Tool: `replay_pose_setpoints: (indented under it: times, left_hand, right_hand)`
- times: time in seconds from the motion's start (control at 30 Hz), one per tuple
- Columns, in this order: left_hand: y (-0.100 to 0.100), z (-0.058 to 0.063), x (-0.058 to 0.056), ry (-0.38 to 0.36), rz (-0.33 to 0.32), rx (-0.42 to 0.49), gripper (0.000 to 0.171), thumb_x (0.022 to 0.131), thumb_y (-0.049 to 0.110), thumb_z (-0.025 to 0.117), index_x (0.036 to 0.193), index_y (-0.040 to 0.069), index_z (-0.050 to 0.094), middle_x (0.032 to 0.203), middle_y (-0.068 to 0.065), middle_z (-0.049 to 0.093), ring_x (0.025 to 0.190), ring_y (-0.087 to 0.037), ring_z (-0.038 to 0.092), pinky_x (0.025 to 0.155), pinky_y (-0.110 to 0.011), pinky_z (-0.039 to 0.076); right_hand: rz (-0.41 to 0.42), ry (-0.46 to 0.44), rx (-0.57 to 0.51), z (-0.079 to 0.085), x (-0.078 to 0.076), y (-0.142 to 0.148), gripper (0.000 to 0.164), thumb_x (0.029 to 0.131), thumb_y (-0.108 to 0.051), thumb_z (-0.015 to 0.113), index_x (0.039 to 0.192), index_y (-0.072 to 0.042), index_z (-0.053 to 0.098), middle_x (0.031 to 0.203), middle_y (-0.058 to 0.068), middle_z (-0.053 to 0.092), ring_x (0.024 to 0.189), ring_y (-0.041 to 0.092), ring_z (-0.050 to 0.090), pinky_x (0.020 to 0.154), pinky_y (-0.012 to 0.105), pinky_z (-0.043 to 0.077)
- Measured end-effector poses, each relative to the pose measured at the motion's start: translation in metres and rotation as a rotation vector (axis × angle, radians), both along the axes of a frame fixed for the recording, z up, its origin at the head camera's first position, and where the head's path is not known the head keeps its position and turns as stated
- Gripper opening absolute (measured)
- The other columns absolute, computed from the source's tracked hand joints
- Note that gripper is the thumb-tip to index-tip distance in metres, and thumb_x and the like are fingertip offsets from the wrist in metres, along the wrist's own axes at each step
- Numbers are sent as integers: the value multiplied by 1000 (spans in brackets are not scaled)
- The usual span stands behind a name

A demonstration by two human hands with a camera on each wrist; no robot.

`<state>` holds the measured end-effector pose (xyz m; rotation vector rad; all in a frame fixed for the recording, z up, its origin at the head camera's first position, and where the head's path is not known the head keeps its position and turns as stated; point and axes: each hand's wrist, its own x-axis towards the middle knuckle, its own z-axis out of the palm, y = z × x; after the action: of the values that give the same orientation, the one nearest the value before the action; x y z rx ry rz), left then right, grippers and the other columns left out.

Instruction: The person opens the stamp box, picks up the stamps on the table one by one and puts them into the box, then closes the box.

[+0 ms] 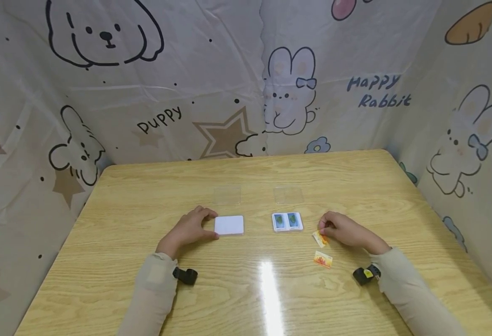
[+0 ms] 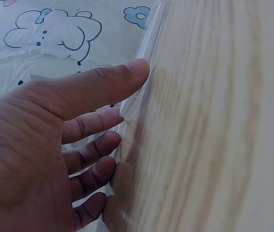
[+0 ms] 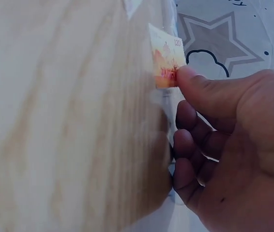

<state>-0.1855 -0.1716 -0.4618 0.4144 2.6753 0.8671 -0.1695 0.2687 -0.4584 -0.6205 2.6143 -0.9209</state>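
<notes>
My right hand point(image 1: 346, 229) pinches an orange-and-yellow postage stamp point(image 1: 320, 238) between thumb and fingertip. In the right wrist view this stamp point(image 3: 167, 58) is marked 120, and the other fingers curl below it. A second orange stamp point(image 1: 323, 259) lies flat on the table just in front. Over on the left, my left hand point(image 1: 192, 227) holds a flat white rectangular box point(image 1: 229, 225) by its left end, thumb at the near corner and forefinger at the far one. Between the hands, two blue-green stamps point(image 1: 287, 221) lie side by side in a shallow white-based box point(image 1: 273, 229).
Two thin clear plastic lids point(image 1: 227, 195), point(image 1: 288, 195) lie on the wooden table point(image 1: 166, 186) behind the boxes. A printed cloth point(image 1: 229, 84) hangs round the back and sides. Light glares off the table in front.
</notes>
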Motion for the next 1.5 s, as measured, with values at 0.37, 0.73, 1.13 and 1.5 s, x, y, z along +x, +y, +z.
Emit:
replay_pose_setpoints:
  times: [0.37, 0.73, 1.13, 1.5]
  left_hand:
    - [1, 1, 1, -7, 8, -2, 61, 78, 36, 80, 130, 15, 57, 121, -5, 55, 115, -25, 54, 100, -46, 43]
    - [2, 1, -2, 4, 1, -7, 62, 78, 38, 80, 131, 15, 56, 121, -4, 55, 114, -24, 54, 100, -46, 43]
    - [2, 1, -1, 5, 4, -6, 62, 78, 35, 80, 131, 13, 57, 118, -5, 55, 110, -23, 54, 98, -44, 44]
    - [0, 1, 1, 7, -2, 6, 61, 78, 35, 80, 130, 13, 57, 118, -5, 56, 110, -23, 54, 97, -45, 44]
  right_hand:
    - [-12, -65, -31, 8, -3, -7, 8, 98, -12, 55, 95, -4, 55, 87, 3, 55, 78, 12, 47, 68, 22, 40]
    - [23, -27, -82, 24, -14, -26, 8, 97, -10, 55, 94, -2, 55, 87, 3, 54, 80, 13, 46, 68, 23, 39]
    - [84, -15, -128, 39, -24, -70, 6, 96, -8, 57, 93, -4, 54, 90, 4, 53, 85, 17, 47, 73, 24, 40]
    - [216, 9, -137, 41, -28, -126, 8, 96, -9, 57, 92, -3, 54, 86, 4, 53, 76, 12, 45, 67, 24, 39]
